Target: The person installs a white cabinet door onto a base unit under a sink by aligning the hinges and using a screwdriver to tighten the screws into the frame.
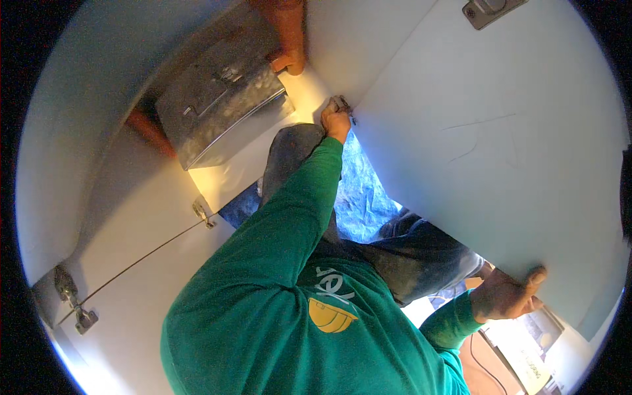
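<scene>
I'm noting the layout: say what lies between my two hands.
In the head view, the edge of the pale panel runs between your left hand and right hand, alongside blue sheeting and a dark trouser leg.

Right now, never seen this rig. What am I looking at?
No machine: a person in a green top, working bare-handed. There is one picture, from a fisheye camera on their head, looking down, so straight edges bend. The left hand is curled near the edge of a large white panel; whether it holds anything is unclear. The right hand is at that panel's lower edge. Between lies a crinkled blue sheet. Metal hinges show at left.
</scene>
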Demonstrator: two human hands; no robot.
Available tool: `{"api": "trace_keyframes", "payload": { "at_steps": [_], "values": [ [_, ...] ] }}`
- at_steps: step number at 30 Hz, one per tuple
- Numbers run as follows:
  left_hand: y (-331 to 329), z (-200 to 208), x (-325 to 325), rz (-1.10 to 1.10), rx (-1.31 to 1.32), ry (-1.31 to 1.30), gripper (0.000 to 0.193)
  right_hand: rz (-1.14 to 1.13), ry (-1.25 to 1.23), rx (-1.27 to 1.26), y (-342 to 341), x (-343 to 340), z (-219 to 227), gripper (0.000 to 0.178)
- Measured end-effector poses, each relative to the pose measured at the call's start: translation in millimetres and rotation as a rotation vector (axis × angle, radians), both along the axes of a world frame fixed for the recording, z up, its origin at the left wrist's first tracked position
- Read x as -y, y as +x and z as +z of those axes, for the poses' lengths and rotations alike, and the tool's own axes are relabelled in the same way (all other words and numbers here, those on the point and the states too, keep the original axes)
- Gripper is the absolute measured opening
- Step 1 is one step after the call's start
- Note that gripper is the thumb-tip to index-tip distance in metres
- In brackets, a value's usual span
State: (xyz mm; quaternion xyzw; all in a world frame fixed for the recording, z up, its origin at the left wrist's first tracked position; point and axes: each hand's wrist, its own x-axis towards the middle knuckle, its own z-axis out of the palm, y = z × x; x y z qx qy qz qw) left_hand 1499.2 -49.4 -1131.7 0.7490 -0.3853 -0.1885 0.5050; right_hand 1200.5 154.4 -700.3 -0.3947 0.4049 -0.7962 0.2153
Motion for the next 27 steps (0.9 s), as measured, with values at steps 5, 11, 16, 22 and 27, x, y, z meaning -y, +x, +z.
{"api": "trace_keyframes", "payload": {
  "at_steps": [5, 11, 16, 22, 27],
  "values": [
    [5, -31, 11, 0.161, -0.545, -0.230, 0.023, -0.051, 0.000, -0.184, -9, 4, -5, 0.048],
    [-12, -8, 2, -0.192, -0.095, 0.006, 0.030, -0.032, -0.020, -0.168, -1, -5, 5, 0.043],
    [24, -40, 2, -0.100, -0.145, 0.006, 0.030, -0.082, 0.031, -0.305, -27, -1, -19, 0.033],
    [47, -58, 8, -0.072, -0.553, -0.004, 0.033, 0.094, -0.031, -0.004, -5, 12, 4, 0.031],
    [14, -37, 3, -0.053, -0.513, 0.080, 0.043, -0.074, -0.041, 0.220, -35, 2, -11, 0.032]
  ]
}}
